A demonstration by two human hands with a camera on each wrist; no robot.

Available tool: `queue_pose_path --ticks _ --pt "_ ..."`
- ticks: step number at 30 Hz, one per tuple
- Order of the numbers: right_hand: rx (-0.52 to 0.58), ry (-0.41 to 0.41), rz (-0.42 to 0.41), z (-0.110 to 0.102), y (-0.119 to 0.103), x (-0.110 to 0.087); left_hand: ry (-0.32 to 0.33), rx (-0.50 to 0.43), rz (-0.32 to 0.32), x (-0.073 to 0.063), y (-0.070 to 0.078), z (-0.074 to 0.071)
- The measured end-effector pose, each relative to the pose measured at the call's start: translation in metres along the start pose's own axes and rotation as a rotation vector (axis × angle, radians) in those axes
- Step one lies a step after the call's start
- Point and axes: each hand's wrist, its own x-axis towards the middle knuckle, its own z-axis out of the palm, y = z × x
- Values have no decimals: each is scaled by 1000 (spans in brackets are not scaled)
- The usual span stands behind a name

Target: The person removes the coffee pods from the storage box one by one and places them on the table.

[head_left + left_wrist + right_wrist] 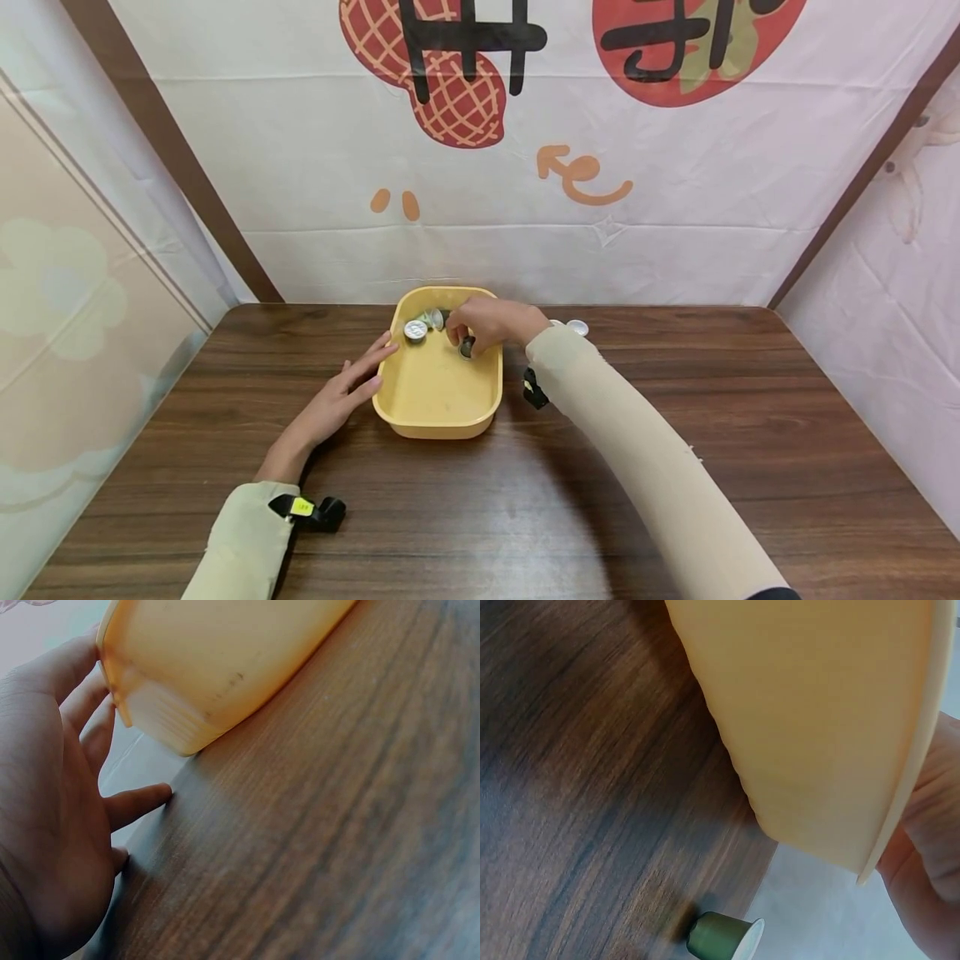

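Near the worktop's (675, 400) far edge, right fingers (454, 326) pinch a likely light capsule (467, 347), best held sidewise; left fingers (372, 360) spread.

No word can be read in full. Black writing (480, 36), cut off at the top, is printed across red shapes (459, 112) on the white backdrop (300, 150), above a curved orange arrow (596, 199). The yellow tag (302, 507) on the left wrist's strap (327, 515) is marked illegibly.

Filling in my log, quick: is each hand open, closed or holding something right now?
Left hand: open, touching the yellow bin.
Right hand: closed, pinching a dark capsule inside the bin.
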Motion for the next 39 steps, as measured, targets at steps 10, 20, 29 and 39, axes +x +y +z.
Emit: queue_pose_path --ticks 10,20,29,39 --pt "-51 -11 11 3 -3 1 2 1 -3 0 0 0" --pt "-67 -16 6 4 -4 2 2 5 -10 0 0 0" --pt "-19 -35 5 -5 -6 -1 1 -1 -7 -2 1 0" --pt "49 47 -56 -16 -3 -8 1 3 -7 0 1 0"
